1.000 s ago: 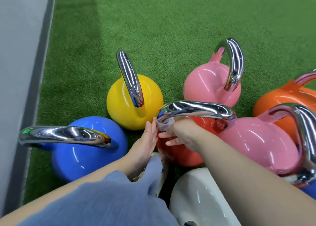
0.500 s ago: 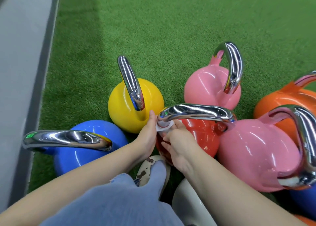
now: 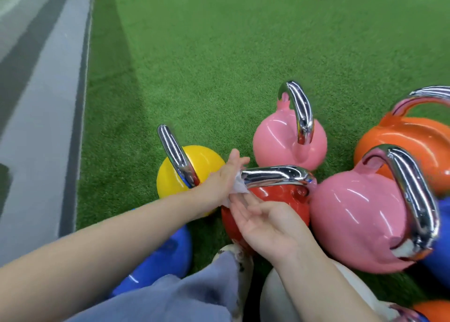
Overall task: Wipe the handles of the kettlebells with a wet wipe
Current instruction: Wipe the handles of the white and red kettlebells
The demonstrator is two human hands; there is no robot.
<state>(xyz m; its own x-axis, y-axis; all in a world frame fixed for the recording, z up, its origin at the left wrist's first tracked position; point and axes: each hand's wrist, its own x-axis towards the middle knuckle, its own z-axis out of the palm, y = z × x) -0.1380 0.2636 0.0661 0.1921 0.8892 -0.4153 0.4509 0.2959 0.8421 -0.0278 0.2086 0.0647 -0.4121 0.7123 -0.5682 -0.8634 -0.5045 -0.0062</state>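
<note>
Mid-wipe on red kettlebell (image 3: 280,200) handle (image 3: 275,177); left hand (image 3: 225,175) presses wet wipe (image 3: 237,190) against its end, fingers straight. Right hand (image 3: 265,222) spread, palm up, empty. Next: probably slide wipe along bar

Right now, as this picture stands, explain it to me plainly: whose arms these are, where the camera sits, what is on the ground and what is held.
There is no machine here. The arms belong to a person wearing a camera on the head, so the single view looks forward and down. On the green artificial turf stand glossy round kettlebells with chrome handles: a yellow kettlebell, a red kettlebell, two pink kettlebells, an orange kettlebell and a blue kettlebell. The left hand presses a crumpled white wet wipe against the near end of the red kettlebell's chrome handle. The right hand lies palm up beneath, fingers relaxed, its fingertips near the wipe. A grey floor strip borders the turf.
</note>
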